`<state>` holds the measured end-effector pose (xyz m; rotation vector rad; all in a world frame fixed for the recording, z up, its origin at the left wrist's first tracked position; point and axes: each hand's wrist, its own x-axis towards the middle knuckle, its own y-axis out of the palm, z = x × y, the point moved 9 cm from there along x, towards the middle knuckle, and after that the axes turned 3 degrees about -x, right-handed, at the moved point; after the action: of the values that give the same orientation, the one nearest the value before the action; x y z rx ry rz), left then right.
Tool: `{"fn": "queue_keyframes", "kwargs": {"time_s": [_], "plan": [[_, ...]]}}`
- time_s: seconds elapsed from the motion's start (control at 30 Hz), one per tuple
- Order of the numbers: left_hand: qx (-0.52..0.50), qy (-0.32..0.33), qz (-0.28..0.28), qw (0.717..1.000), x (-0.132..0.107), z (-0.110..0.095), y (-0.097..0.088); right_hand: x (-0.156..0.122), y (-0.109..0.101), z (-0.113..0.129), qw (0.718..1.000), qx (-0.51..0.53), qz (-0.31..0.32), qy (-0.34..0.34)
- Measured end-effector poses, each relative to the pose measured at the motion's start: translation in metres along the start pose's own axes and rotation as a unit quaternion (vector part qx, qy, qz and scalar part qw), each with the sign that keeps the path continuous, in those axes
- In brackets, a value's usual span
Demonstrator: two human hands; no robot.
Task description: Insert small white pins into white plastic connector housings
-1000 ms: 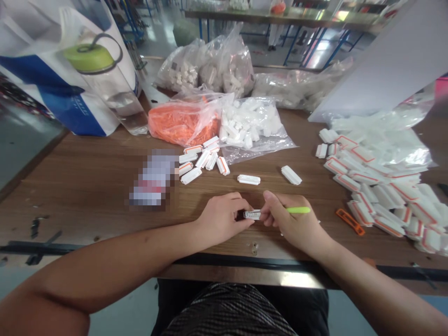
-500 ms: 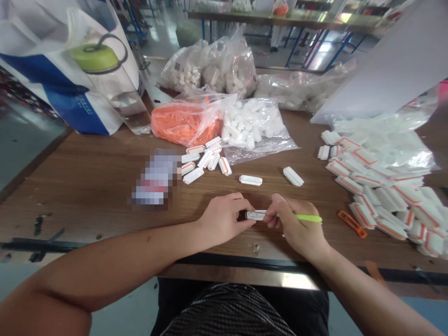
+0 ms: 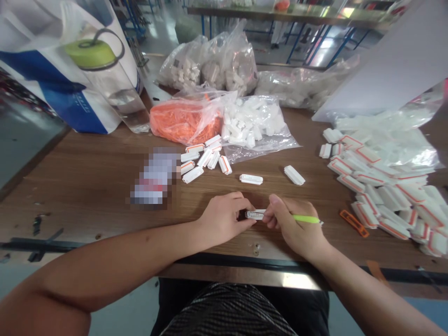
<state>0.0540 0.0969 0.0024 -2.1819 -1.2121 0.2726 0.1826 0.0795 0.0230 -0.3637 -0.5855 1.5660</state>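
Observation:
Thumb and fingers of my left hand point(image 3: 227, 217) pinch the left end of a small white plastic housing point(image 3: 254, 214), which lies low over the table near its front edge. My right hand point(image 3: 294, 221) is closed around a slim, pen-like tool with a lime-green handle point(image 3: 306, 218). Its fingertips meet the right end of the housing; the tool's tip is too hidden to make out. Just beyond my hands, one white housing point(image 3: 251, 179) lies flat, and a second white housing point(image 3: 294, 175) rests at an angle to the right.
White housings with orange strips point(image 3: 381, 198) are heaped at right, beside an orange plastic frame point(image 3: 353, 223). Several finished-looking pieces point(image 3: 204, 158) lie left of centre. Behind stand a bag of orange parts point(image 3: 185, 121), a bag of white parts point(image 3: 250, 121) and a water bottle point(image 3: 119, 93).
Both hands keep their grip on the housing and the tool. The green handle has shifted very slightly; the whole view has also moved a little.

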Motion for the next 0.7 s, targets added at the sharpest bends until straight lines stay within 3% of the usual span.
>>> {"fn": "queue_keyframes", "kwargs": {"time_s": [0.2,0.7], "plan": [[-0.005,-0.009,0.003,1.0,0.0003,0.0005,-0.0002,-0.0025,-0.0064,0.0006,0.999,0.039,-0.027,0.004],[-0.006,-0.005,0.0,1.0,0.0008,0.0014,0.0003,-0.0048,-0.0018,0.0018,0.999,0.05,-0.021,-0.007]]}}
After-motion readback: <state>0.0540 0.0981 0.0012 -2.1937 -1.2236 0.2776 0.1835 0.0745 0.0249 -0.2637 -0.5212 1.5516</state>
